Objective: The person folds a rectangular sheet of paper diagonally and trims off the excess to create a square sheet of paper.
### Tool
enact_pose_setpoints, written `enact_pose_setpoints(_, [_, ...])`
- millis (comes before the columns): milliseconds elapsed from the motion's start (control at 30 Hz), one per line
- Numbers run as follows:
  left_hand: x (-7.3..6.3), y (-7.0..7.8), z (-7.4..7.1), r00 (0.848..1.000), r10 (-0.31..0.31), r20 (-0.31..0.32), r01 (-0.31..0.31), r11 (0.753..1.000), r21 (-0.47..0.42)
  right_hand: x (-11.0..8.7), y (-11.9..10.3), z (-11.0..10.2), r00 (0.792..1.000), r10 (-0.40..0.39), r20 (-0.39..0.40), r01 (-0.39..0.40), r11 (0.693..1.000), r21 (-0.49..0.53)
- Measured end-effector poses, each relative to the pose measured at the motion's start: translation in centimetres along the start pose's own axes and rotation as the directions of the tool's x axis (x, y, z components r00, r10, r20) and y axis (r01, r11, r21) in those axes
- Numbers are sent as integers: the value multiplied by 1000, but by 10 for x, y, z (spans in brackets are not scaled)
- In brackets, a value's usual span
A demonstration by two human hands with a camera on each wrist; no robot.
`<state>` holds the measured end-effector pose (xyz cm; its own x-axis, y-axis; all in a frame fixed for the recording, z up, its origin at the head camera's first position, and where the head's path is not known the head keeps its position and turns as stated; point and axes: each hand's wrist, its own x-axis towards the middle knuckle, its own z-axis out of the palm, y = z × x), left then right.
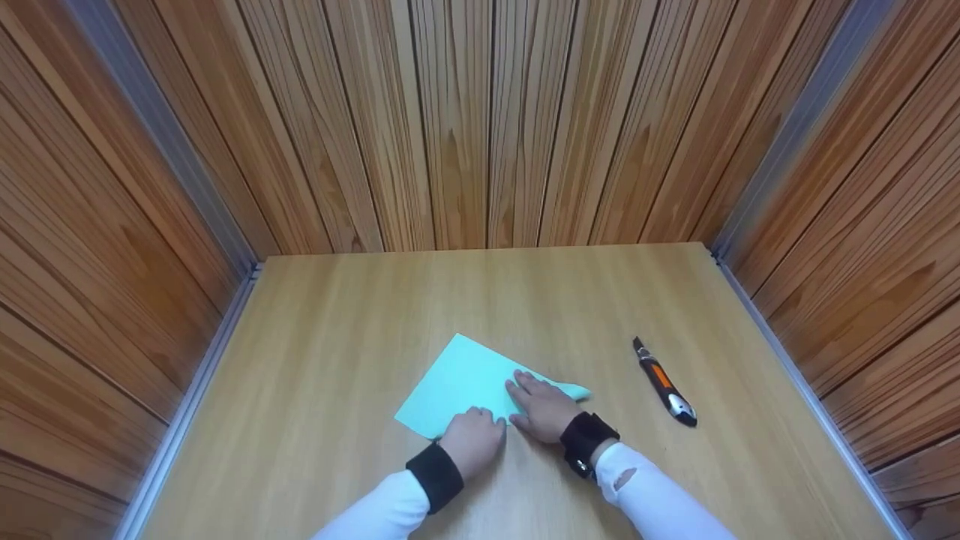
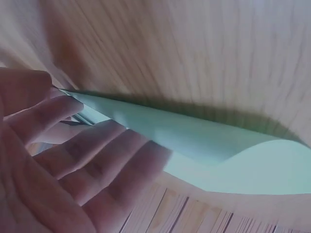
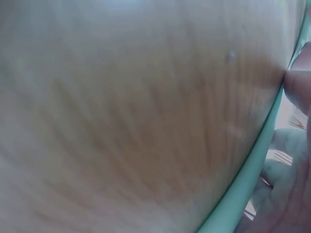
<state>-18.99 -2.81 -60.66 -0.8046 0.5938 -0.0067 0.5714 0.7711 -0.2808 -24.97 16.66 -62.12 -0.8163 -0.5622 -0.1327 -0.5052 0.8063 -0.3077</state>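
In the head view, a sheet of pale green paper point(image 1: 454, 382) lies just below the middle of the frame, set aslant on the desk point(image 1: 322, 330), its right end curling up in a narrow lip. Both forearms come in from the bottom edge and lean toward each other, in white sleeves point(image 1: 375, 511) with black wristbands point(image 1: 435, 478).

The left hand point(image 1: 472, 442) sits back upward at the near edge of the paper, knuckles raised and fingers bent. In the left wrist view its fingers lie side by side against the paper, the thumb near the left end of a rolled edge that runs to the right side of the frame; whether thumb and finger pinch that edge, I cannot tell.

The right hand point(image 1: 543, 409) rests palm down with its fingers spread over the right part of the sheet, pointing up and left, loose and not closed around anything. Its thumb reaches toward the left hand, the two just apart. In the right wrist view, part of this hand shows along the right edge, beside a green strip of paper.

A utility knife point(image 1: 663, 380) with orange inlay lies right of centre, apart from both hands.
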Motion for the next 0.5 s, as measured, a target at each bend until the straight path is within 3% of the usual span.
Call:
enact_pose_setpoints(333, [-6,-2,5,999,25,35,-21,994,-111,-1,0,1,1000,12,6,-12,1000,-8])
enact_pose_setpoints(500, [-6,-2,6,997,6,79,9,981,-195,-1,0,1,1000,21,0,-21,1000,2])
